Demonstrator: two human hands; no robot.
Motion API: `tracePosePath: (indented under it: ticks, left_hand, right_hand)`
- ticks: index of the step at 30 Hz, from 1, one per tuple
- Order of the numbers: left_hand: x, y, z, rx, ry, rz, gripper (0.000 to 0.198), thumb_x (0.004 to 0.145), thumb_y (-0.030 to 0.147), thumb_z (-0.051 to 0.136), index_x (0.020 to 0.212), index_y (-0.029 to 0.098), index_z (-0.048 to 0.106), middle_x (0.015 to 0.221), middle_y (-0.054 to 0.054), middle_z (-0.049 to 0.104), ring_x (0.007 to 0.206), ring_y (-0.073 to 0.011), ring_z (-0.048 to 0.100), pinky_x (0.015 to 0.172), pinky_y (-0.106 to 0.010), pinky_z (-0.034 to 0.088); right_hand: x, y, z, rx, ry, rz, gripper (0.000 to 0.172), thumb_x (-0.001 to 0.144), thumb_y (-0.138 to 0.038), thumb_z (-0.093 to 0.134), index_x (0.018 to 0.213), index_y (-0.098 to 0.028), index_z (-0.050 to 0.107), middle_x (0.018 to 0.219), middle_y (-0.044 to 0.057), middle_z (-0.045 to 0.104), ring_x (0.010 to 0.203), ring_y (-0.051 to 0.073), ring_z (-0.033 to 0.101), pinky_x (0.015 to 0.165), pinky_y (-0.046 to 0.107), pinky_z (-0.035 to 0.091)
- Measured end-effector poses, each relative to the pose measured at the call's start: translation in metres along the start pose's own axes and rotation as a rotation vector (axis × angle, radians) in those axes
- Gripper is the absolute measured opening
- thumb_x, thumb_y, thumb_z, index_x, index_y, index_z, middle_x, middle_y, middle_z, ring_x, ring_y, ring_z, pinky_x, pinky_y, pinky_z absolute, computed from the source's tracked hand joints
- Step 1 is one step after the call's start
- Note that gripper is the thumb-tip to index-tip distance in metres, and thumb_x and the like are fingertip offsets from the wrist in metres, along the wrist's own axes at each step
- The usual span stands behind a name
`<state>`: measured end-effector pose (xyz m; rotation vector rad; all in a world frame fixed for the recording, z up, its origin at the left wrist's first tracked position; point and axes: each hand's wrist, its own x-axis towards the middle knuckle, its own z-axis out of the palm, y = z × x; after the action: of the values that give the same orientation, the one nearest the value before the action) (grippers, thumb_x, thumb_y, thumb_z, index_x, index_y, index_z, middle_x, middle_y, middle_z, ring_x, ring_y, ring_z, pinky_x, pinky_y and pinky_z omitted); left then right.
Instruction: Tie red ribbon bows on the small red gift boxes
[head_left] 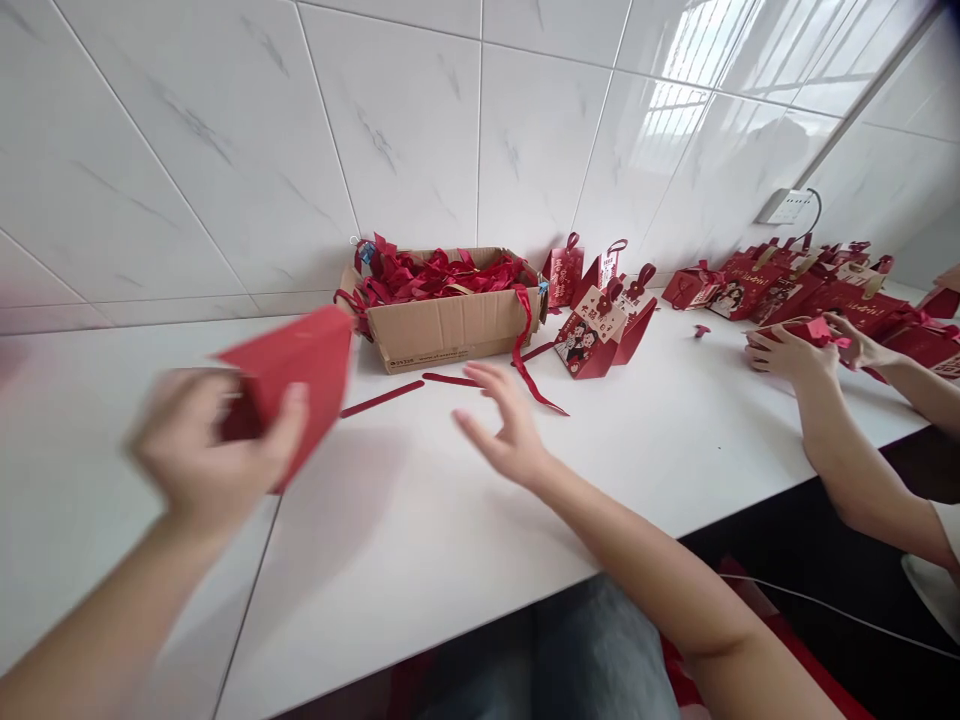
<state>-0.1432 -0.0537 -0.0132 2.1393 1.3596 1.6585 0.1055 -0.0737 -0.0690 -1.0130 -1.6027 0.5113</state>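
My left hand (202,440) grips a red paper gift box (307,375), held up over the left part of the table and smeared by motion. The box has a sloping side, and a dark opening shows near my fingers. Above the table's middle, my right hand (506,430) has its fingers apart and holds nothing. Just beyond it lie a red strip (450,379) and another red strip (382,398). A loose red ribbon (536,385) trails from the cardboard box (450,335), which is heaped with red ribbons (442,275).
Several finished red gift boxes (592,335) stand right of the cardboard box. Farther right, a co-worker's hands (795,350) hold another red box beside many more (795,285). A power socket (784,207) sits by the tiled wall (405,130). The white table's (480,560) front edge is near my legs.
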Motion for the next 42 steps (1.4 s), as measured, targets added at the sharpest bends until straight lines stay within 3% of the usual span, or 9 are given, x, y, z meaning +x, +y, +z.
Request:
tracePosePath:
  ticks: [2, 4, 7, 10, 15, 21, 31, 37, 42]
  left_hand:
    - [-0.012, 0.009, 0.028, 0.113, -0.077, 0.245, 0.02, 0.069, 0.024, 0.073, 0.084, 0.025, 0.06, 0.083, -0.001, 0.058, 0.081, -0.023, 0.055, 0.078, -0.041, 0.046]
    - [-0.024, 0.025, 0.056, 0.098, -0.318, 0.334, 0.035, 0.069, 0.023, 0.067, 0.103, 0.021, 0.06, 0.099, -0.008, 0.058, 0.083, -0.0245, 0.057, 0.073, -0.041, 0.049]
    - [-0.031, 0.041, 0.08, 0.117, -0.492, 0.352, 0.056, 0.074, 0.034, 0.065, 0.126, 0.015, 0.051, 0.127, -0.018, 0.047, 0.116, -0.0345, 0.048, 0.096, -0.052, 0.043]
    - [-0.024, 0.037, 0.088, 0.045, -0.49, 0.326, 0.043, 0.082, 0.036, 0.061, 0.122, 0.022, 0.056, 0.127, -0.014, 0.047, 0.122, -0.0317, 0.043, 0.105, -0.053, 0.037]
    - [-0.002, 0.021, 0.097, -0.173, -0.193, 0.02, 0.041, 0.077, 0.034, 0.067, 0.113, 0.021, 0.052, 0.121, -0.011, 0.052, 0.119, -0.0274, 0.049, 0.1, -0.048, 0.043]
    - [0.004, 0.02, 0.099, -0.684, -0.622, -0.462, 0.039, 0.082, 0.038, 0.06, 0.116, 0.021, 0.052, 0.081, -0.003, 0.067, 0.068, -0.0182, 0.066, 0.056, -0.029, 0.053]
    - [-0.004, 0.01, 0.101, -0.46, -0.384, 0.039, 0.015, 0.085, 0.02, 0.053, 0.092, 0.021, 0.067, 0.095, -0.004, 0.071, 0.09, -0.0175, 0.066, 0.074, -0.028, 0.055]
    - [-0.007, 0.008, 0.1, -0.432, -0.353, 0.302, 0.014, 0.083, 0.021, 0.059, 0.096, 0.019, 0.062, 0.088, -0.004, 0.069, 0.078, -0.016, 0.065, 0.071, -0.029, 0.054]
    - [-0.012, 0.016, 0.101, -0.441, -0.359, 0.157, 0.011, 0.09, 0.023, 0.053, 0.098, 0.02, 0.06, 0.086, -0.002, 0.066, 0.075, -0.0127, 0.064, 0.066, -0.024, 0.053]
  right_hand:
    - [0.001, -0.019, 0.024, 0.199, -0.206, 0.002, 0.081, 0.073, -0.048, 0.071, 0.143, -0.029, 0.033, 0.15, 0.01, 0.035, 0.141, 0.028, 0.033, 0.111, 0.045, 0.036]
    - [0.007, -0.025, 0.032, 0.328, -0.185, 0.067, 0.094, 0.067, -0.049, 0.077, 0.145, -0.029, 0.029, 0.15, 0.009, 0.037, 0.139, 0.028, 0.035, 0.112, 0.044, 0.037]
    - [0.018, -0.015, 0.017, 0.39, -0.027, 0.192, 0.063, 0.079, -0.05, 0.064, 0.135, -0.028, 0.044, 0.136, 0.008, 0.053, 0.124, 0.024, 0.053, 0.106, 0.039, 0.044]
    - [0.023, 0.003, -0.008, 0.447, 0.036, 0.238, 0.047, 0.081, -0.05, 0.063, 0.122, -0.028, 0.053, 0.122, 0.005, 0.062, 0.11, 0.02, 0.061, 0.096, 0.034, 0.05]
    - [0.017, 0.016, -0.025, 0.625, 0.074, 0.394, 0.049, 0.078, -0.053, 0.066, 0.119, -0.035, 0.046, 0.088, -0.003, 0.066, 0.075, 0.017, 0.066, 0.068, 0.03, 0.056]
    - [0.01, 0.012, -0.018, 0.721, 0.025, 0.443, 0.03, 0.078, -0.051, 0.066, 0.094, -0.029, 0.054, 0.079, -0.004, 0.063, 0.062, 0.012, 0.06, 0.056, 0.023, 0.049]
    - [0.003, 0.015, -0.018, 0.555, 0.035, 0.191, 0.022, 0.079, -0.038, 0.069, 0.093, -0.027, 0.057, 0.099, 0.0, 0.056, 0.082, 0.014, 0.056, 0.069, 0.026, 0.049]
    - [0.002, 0.006, -0.018, 0.519, 0.09, 0.207, 0.019, 0.079, -0.035, 0.069, 0.085, -0.024, 0.055, 0.088, 0.0, 0.058, 0.075, 0.014, 0.056, 0.066, 0.027, 0.05]
    - [0.001, 0.007, -0.019, 0.574, 0.093, 0.198, 0.023, 0.078, -0.029, 0.069, 0.095, -0.027, 0.054, 0.094, 0.0, 0.063, 0.08, 0.015, 0.061, 0.069, 0.028, 0.052]
